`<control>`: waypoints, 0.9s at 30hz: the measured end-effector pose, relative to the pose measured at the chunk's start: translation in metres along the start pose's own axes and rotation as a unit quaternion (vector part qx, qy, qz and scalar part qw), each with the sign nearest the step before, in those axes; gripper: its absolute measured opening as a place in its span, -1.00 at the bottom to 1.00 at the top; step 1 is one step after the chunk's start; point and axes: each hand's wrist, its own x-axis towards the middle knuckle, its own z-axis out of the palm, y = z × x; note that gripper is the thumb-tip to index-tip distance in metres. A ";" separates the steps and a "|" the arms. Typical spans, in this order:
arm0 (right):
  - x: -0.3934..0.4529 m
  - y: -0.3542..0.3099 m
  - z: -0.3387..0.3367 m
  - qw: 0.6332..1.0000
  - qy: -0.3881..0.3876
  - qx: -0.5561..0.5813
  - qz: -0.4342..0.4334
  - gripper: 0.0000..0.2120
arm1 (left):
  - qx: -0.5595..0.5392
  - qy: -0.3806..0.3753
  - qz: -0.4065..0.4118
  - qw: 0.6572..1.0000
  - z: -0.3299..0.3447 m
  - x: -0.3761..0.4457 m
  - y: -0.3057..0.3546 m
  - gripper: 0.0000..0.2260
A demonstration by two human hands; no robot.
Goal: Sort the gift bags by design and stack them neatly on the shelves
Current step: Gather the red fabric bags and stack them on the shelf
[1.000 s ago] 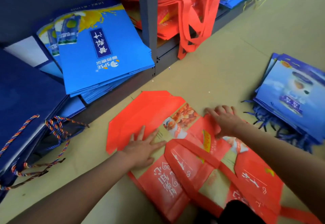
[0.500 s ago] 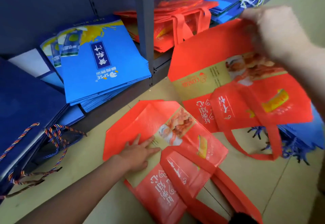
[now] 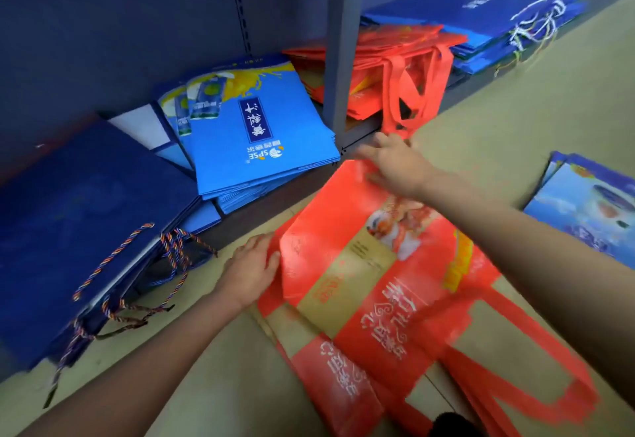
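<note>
Two red gift bags with white script and a food picture lie on the tan floor. The upper red bag [image 3: 330,230] rests on the lower red bag [image 3: 330,368], offset up and to the right. My right hand [image 3: 395,165] grips the upper bag's far edge, which is blurred. My left hand [image 3: 251,271] lies flat with fingers extended against the bags' left edge, holding nothing. Long red handles [image 3: 515,385] trail toward the lower right.
On the bottom shelf sit dark navy bags with rope handles [image 3: 86,213], a light blue bag stack [image 3: 268,155], a red bag stack [image 3: 395,65] and blue bags [image 3: 481,21]. A grey shelf post [image 3: 343,41] stands between them. More blue picture bags [image 3: 591,210] lie on the floor at right.
My right hand brought the lifted red bag down from the air onto the red bag on the floor. My left hand slid from the lower bag's face to its left edge.
</note>
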 end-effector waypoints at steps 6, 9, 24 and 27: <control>-0.057 0.036 0.122 0.952 -0.120 0.134 0.248 -0.03 | -0.056 -0.065 -0.240 0.967 0.027 -0.028 0.002 -0.45; -0.078 0.047 0.150 0.932 -0.171 0.167 0.272 0.08 | -0.123 -0.105 -0.296 0.941 0.045 -0.036 0.013 -0.35; -0.072 0.017 0.161 0.924 -0.148 0.207 0.287 0.04 | -0.322 0.011 -0.317 0.892 0.055 -0.011 0.036 -0.36; -0.064 0.018 0.158 0.902 -0.140 0.260 0.315 0.05 | -0.315 0.010 -0.340 0.886 0.057 -0.005 0.030 -0.33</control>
